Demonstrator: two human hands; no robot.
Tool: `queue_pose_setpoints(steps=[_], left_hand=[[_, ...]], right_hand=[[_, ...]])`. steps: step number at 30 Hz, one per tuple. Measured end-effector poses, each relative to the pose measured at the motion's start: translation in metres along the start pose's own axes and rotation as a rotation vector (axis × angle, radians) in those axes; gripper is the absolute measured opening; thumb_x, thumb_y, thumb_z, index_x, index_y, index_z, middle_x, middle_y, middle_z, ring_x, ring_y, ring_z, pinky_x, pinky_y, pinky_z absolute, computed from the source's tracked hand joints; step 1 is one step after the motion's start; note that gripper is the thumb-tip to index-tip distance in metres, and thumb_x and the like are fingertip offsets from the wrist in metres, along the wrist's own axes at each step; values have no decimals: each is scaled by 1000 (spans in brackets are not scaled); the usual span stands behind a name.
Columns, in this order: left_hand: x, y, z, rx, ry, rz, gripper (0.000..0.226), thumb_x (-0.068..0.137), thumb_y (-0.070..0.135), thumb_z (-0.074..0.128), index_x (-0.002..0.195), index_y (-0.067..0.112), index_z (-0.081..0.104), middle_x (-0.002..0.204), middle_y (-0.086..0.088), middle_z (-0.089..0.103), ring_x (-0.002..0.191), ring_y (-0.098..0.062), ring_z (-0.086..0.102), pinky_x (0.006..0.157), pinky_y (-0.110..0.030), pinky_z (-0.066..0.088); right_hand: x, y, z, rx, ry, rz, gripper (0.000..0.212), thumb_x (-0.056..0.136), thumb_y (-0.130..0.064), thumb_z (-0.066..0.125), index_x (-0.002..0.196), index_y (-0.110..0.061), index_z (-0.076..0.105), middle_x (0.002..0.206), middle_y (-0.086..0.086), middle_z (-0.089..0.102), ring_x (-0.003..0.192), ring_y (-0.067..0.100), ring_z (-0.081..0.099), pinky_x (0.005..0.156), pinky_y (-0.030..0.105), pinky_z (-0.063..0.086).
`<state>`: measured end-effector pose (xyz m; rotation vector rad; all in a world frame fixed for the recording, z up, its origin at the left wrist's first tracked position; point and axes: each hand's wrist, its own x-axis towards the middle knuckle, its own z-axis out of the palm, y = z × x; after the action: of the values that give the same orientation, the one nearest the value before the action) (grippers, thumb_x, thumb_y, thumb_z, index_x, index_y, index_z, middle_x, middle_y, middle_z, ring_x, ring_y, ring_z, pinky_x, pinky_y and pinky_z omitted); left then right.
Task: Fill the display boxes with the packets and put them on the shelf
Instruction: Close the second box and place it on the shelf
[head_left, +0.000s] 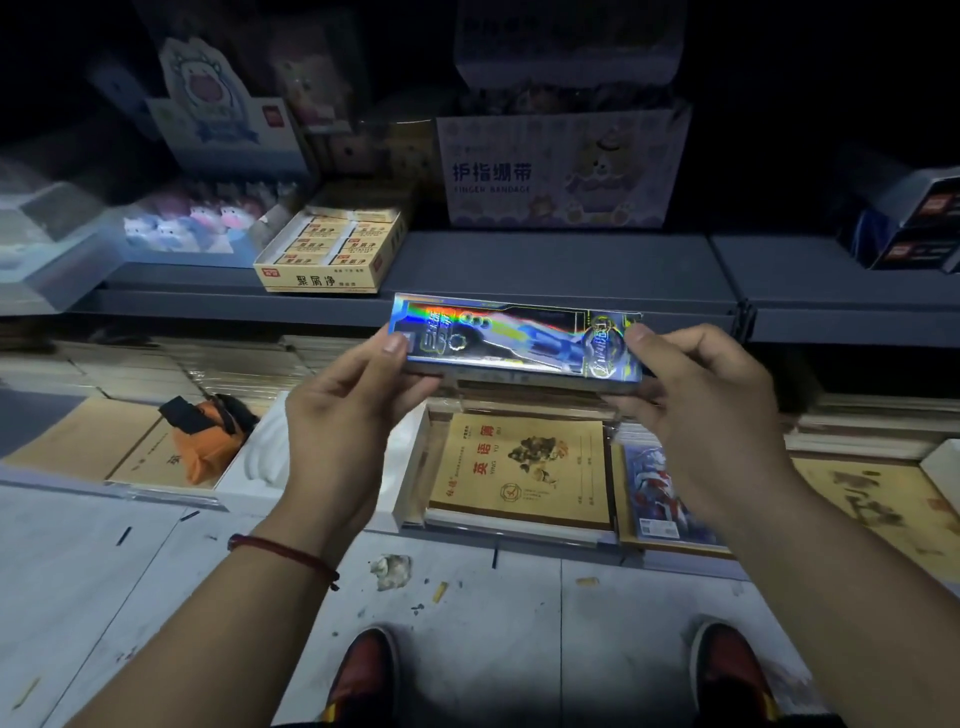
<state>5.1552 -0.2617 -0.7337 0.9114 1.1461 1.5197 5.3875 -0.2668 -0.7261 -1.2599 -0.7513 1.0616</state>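
Glossy foil against matt shelving

The display box (514, 340) has a mirror-bright holographic finish; the shelf (561, 270) looks matt grey; the near exercise book (524, 467) is dull brown paper.

The grey shelf (561, 265) carries an open yellow box of erasers (332, 249) at its near edge, left of centre. A tray of small pastel figures (192, 223) sits further left, a tall finger-bandage carton (561, 171) behind, and dark boxes (914, 223) at far right. Below, a lower ledge holds brown notebooks (524, 467) and an orange pouch (208, 447); the pale floor (130, 597) bears small scraps (392, 571).
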Motion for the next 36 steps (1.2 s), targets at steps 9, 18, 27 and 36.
queue_pose_setpoints(steps=[9, 18, 27, 36], left_hand=[[8, -1, 4, -227, 7, 34, 39, 98, 19, 61, 135, 6, 58, 115, -12, 72, 106, -23, 68, 90, -36, 56], [-15, -12, 21, 9, -301, 10, 42, 91, 10, 65, 133, 13, 63, 125, -7, 71, 113, -25, 69, 89, -41, 59], [-17, -7, 19, 116, -496, 129, 89, 68, -10, 76, 149, 1, 41, 154, -2, 45, 130, -23, 58, 100, -44, 54], [-49, 5, 44, 176, -379, 288, 69, 72, 1, 79, 137, -3, 55, 146, -7, 55, 130, -17, 58, 104, -39, 52]], right_hand=[[-20, -3, 8, -242, -740, 351, 56, 73, -18, 80, 126, -13, 61, 104, 18, 76, 96, 43, 74, 81, 48, 64], [-23, 4, 23, -84, -567, 123, 69, 93, -10, 69, 153, -31, 42, 111, 13, 76, 97, 34, 76, 78, 47, 64], [-20, 1, 22, -247, -416, -186, 56, 90, -18, 74, 143, -16, 57, 138, -3, 61, 100, 9, 75, 79, 29, 63], [-29, -17, -20, -218, -524, -218, 86, 73, 3, 82, 151, -8, 46, 139, -1, 65, 129, 10, 61, 112, 40, 48]])
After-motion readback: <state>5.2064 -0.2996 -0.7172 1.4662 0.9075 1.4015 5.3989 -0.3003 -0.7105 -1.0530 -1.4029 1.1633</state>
